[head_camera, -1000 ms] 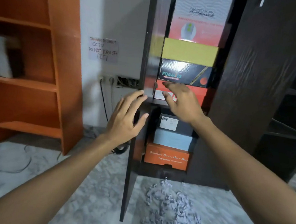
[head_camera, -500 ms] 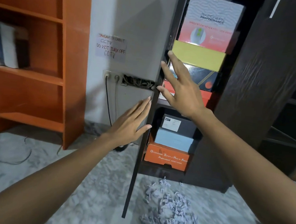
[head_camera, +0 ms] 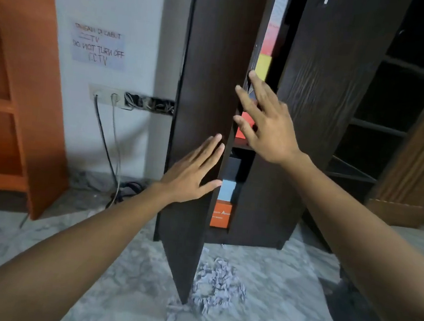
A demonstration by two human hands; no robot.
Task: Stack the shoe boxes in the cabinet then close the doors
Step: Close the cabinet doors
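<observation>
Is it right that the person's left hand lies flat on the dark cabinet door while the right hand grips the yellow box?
Not quite. In the head view the right hand holds no box; its spread fingers touch the edge of the cabinet door. The left hand does lie flat on it.

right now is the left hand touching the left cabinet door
Touching. The head view shows the left hand laid flat with straight fingers on the outer face of the left cabinet door, near its free edge, with no gap visible.

Both your arms reach forward.
Your left hand (head_camera: 191, 171) lies flat, fingers straight; your right hand (head_camera: 266, 124) spreads its fingers.
</observation>
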